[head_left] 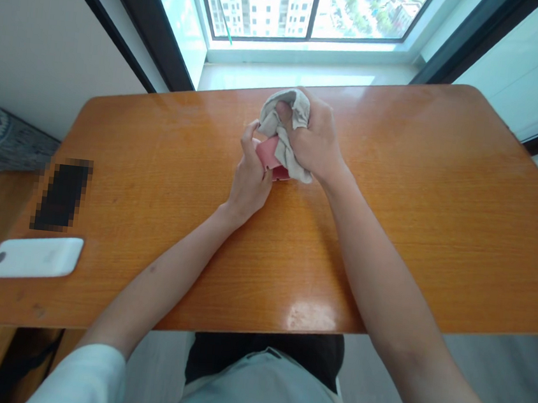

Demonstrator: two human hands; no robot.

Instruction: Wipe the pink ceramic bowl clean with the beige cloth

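Note:
Over the far middle of the wooden table (166, 171), my left hand (251, 177) is closed on a small pink object (268, 153). Its kind is hard to make out, since my fingers and a cloth cover much of it. My right hand (317, 136) grips a crumpled light grey cloth (285, 110), thumb pressed into its folds. One end of the cloth hangs down against the right side of the pink object.
On the table's left end lie a white device with a cable (35, 257) and a dark pixelated rectangle (61, 197). A window (313, 7) with a sill stands behind the far edge. A patterned grey fabric item (7, 132) is at the far left.

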